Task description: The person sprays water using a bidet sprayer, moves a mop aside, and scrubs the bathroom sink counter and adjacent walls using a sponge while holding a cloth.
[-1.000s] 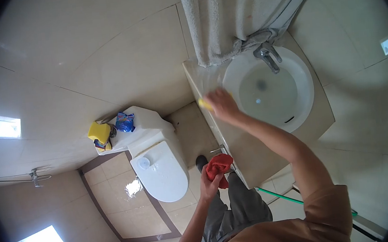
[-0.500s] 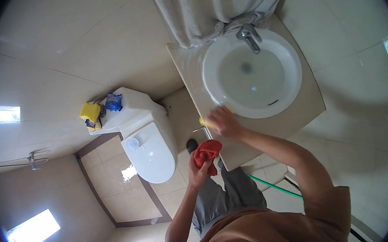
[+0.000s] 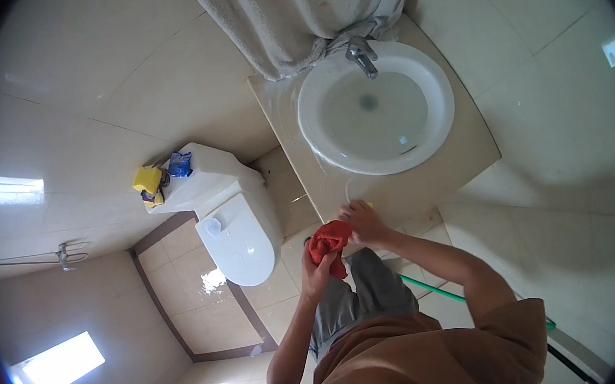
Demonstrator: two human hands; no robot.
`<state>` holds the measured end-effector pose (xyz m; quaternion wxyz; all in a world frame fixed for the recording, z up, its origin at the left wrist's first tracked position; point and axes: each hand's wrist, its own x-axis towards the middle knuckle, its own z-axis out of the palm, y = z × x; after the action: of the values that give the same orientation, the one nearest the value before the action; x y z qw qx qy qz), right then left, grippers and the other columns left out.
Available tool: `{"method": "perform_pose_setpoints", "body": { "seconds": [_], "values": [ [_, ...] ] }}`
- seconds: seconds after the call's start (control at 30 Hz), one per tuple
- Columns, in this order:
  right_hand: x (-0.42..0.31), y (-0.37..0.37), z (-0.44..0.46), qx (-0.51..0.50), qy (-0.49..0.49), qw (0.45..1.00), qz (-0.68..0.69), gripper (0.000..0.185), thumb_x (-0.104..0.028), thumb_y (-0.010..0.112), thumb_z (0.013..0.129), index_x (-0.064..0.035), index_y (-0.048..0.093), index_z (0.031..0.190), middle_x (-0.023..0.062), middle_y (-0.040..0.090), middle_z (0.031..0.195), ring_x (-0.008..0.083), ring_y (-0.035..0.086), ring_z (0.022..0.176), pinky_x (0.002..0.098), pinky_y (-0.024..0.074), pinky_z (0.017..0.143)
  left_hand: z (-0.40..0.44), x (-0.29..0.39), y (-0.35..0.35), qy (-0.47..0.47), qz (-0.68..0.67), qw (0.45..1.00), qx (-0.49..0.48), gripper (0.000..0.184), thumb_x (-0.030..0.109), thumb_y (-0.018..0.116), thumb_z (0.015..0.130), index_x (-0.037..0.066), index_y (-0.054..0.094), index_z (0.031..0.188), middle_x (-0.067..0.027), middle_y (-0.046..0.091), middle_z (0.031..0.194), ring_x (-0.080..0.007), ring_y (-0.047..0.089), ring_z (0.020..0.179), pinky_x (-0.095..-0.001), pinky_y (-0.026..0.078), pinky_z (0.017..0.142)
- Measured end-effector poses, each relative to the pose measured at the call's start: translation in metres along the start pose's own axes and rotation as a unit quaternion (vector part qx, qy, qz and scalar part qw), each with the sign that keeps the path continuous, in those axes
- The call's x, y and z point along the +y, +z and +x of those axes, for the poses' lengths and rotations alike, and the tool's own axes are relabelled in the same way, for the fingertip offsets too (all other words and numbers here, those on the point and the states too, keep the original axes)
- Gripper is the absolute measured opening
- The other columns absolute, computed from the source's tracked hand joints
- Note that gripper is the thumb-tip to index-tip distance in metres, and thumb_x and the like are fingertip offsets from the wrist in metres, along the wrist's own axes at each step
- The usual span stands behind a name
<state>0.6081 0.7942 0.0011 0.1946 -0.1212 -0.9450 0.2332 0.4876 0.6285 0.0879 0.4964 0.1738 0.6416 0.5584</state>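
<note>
right hand (image 3: 363, 223), nearer the washbasin (image 3: 440, 99) at its twelve o'clock, grasps what looks like a yellow sponge (image 3: 370, 205) — long axis hidden — at the countertop (image 3: 434, 180) edge; left hand (image 3: 316, 270), at its eight, clutches red cloth (image 3: 331, 239)

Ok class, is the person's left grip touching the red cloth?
Touching: the head view shows the left grip closed around part of the red cloth, which bunches out beyond it.
</note>
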Motion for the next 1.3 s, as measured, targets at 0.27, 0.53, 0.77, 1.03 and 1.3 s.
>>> {"method": "perform_pose_setpoints", "body": {
  "seconds": [0.27,0.53,0.77,1.03,1.3],
  "values": [
    [0.011,-0.006,0.006,0.079,0.228,0.962,-0.128,0.036,-0.024,0.076,0.067,-0.0091,0.058,0.094,0.0105,0.056,0.098,0.0332,0.053,0.094,0.0451,0.0422,0.083,-0.014,0.008,-0.004,0.031,0.022,0.999,0.005,0.045,0.016,0.066,0.083,-0.001,0.053,0.123,-0.0092,0.063,0.108,-0.0169,0.06,0.099,-0.0312,0.047,0.089],
    [-0.021,-0.023,-0.065,0.039,0.147,0.985,-0.078,0.037,-0.019,0.074,0.069,-0.0068,0.055,0.099,0.0129,0.055,0.097,0.0338,0.052,0.093,0.0461,0.0414,0.081,-0.03,0.012,-0.011,0.056,0.06,0.996,-0.044,0.047,0.016,0.066,0.082,-0.001,0.053,0.124,-0.0094,0.064,0.106,-0.0177,0.061,0.097,-0.0315,0.048,0.087],
    [-0.015,-0.002,-0.022,0.171,0.315,0.914,-0.189,0.031,-0.018,0.07,0.073,-0.0087,0.057,0.099,0.0119,0.056,0.102,0.0323,0.053,0.095,0.0457,0.0413,0.084,-0.043,0.006,-0.014,0.053,0.106,0.99,-0.073,0.049,0.017,0.067,0.082,-0.001,0.052,0.125,-0.011,0.064,0.108,-0.0187,0.061,0.098,-0.0324,0.049,0.088],
    [0.008,-0.043,-0.094,0.195,0.213,0.938,-0.194,0.042,-0.014,0.075,0.069,-0.0127,0.06,0.108,0.0102,0.056,0.099,0.0316,0.053,0.099,0.0455,0.0408,0.085,-0.053,-0.02,0.002,0.053,0.117,0.983,-0.132,0.05,0.019,0.07,0.08,-0.001,0.053,0.123,-0.012,0.064,0.105,-0.0195,0.062,0.096,-0.0328,0.05,0.086],
    [0.017,0.0,-0.038,0.201,0.23,0.944,-0.124,0.041,-0.013,0.078,0.068,-0.0116,0.057,0.104,0.0099,0.057,0.096,0.0319,0.054,0.091,0.0455,0.0404,0.082,-0.053,-0.031,0.045,0.051,0.124,0.984,-0.114,0.049,0.019,0.071,0.08,0.0,0.053,0.122,-0.0119,0.065,0.103,-0.0194,0.063,0.094,-0.0335,0.05,0.085]
  ]
}}
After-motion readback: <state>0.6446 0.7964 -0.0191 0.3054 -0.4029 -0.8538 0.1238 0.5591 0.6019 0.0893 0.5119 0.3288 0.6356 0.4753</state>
